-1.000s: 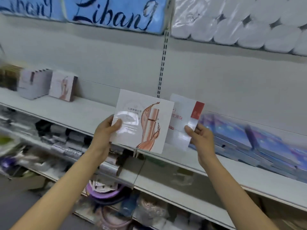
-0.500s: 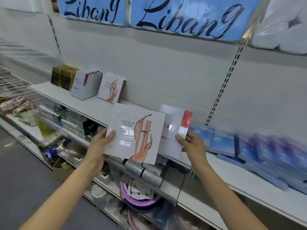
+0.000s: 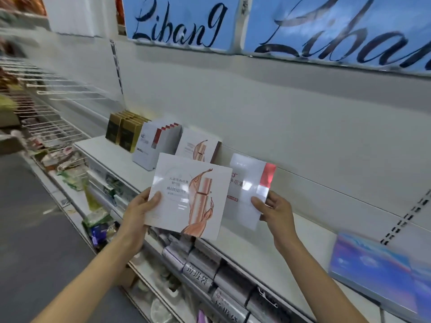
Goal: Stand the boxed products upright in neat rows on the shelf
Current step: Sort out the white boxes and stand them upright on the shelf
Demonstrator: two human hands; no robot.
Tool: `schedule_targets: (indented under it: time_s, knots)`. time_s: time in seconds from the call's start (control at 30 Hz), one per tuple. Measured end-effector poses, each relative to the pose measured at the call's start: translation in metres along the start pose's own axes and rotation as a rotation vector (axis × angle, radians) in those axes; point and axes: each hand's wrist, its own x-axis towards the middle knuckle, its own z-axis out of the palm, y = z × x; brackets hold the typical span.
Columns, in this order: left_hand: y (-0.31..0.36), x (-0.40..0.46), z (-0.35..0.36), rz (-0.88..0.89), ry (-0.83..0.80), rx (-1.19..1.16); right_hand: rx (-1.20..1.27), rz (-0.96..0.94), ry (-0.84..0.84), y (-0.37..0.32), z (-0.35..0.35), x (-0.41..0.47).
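Standing up-left beyond the left hand (image 3: 140, 210), the upright row (image 3: 161, 145) is nearer it; a box is pinched in each hand, right hand (image 3: 275, 213) included.

Two flat boxes are held up in front of the shelf (image 3: 121, 157), faces toward the camera. The rose box (image 3: 190, 195), white with a rose-gold bottle print, tilts slightly and overlaps the left edge of the red box (image 3: 250, 190), a glossy white one with a red corner block. On the shelf, left of these, stand upright rows: gold boxes (image 3: 123, 134), white red-striped boxes (image 3: 156, 145), and one more rose-print box (image 3: 198, 146).
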Motion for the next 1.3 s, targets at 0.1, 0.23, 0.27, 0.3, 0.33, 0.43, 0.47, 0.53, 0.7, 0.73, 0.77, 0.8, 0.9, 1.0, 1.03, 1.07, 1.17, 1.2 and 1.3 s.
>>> schedule_targets:
  time_s: [0.1, 0.23, 0.27, 0.3, 0.33, 0.43, 0.47, 0.53, 0.7, 0.73, 0.77, 0.8, 0.9, 1.0, 1.03, 1.07, 1.17, 1.2, 1.3]
  knots:
    - [0.006, 0.035, -0.014, 0.012, 0.022, -0.001, 0.001, 0.004, -0.005, 0.004, 0.026, 0.031]
    - [0.009, 0.074, -0.03, 0.001, 0.04, -0.015, -0.009, 0.024, -0.018, 0.008, 0.056, 0.057]
    - [0.009, 0.084, -0.034, 0.002, 0.036, -0.009, -0.014, 0.028, -0.017, 0.01, 0.062, 0.063]
    - [0.009, 0.093, -0.037, 0.004, 0.03, -0.005, -0.02, 0.033, -0.012, 0.011, 0.069, 0.069]
    - [0.009, 0.103, -0.04, 0.005, 0.02, -0.004, -0.029, 0.04, -0.003, 0.012, 0.075, 0.074]
    - [0.008, 0.135, -0.049, -0.001, -0.028, -0.019, -0.052, 0.054, 0.039, 0.015, 0.093, 0.086]
    - [0.007, 0.147, -0.052, -0.006, -0.044, -0.023, -0.052, 0.056, 0.06, 0.016, 0.098, 0.089]
    - [0.008, 0.171, -0.058, -0.025, -0.08, -0.017, -0.048, 0.051, 0.119, 0.017, 0.107, 0.094]
    - [0.008, 0.23, -0.063, -0.054, -0.249, 0.036, -0.023, 0.073, 0.331, 0.016, 0.123, 0.098]
    - [0.009, 0.241, -0.062, -0.06, -0.285, 0.046, -0.024, 0.075, 0.367, 0.014, 0.124, 0.098]
    - [0.009, 0.253, -0.061, -0.067, -0.32, 0.051, -0.025, 0.071, 0.401, 0.012, 0.126, 0.097]
    - [0.008, 0.263, -0.06, -0.079, -0.351, 0.053, -0.026, 0.066, 0.436, 0.01, 0.127, 0.095]
    - [-0.002, 0.288, -0.053, -0.111, -0.433, 0.066, -0.029, 0.061, 0.54, 0.012, 0.131, 0.085]
    - [-0.006, 0.299, -0.037, -0.113, -0.485, 0.078, -0.034, 0.072, 0.611, 0.015, 0.136, 0.074]
    - [-0.007, 0.302, -0.033, -0.083, -0.494, 0.109, -0.036, 0.075, 0.627, 0.016, 0.138, 0.071]
    - [-0.008, 0.304, -0.029, -0.051, -0.496, 0.148, -0.037, 0.077, 0.641, 0.017, 0.141, 0.069]
    - [-0.022, 0.314, -0.028, 0.109, -0.46, 0.345, -0.038, 0.084, 0.667, 0.017, 0.149, 0.064]
    - [-0.025, 0.315, -0.028, 0.167, -0.432, 0.415, -0.04, 0.084, 0.672, 0.017, 0.151, 0.064]
    - [-0.028, 0.313, -0.021, 0.205, -0.417, 0.452, -0.054, 0.082, 0.687, 0.017, 0.156, 0.064]
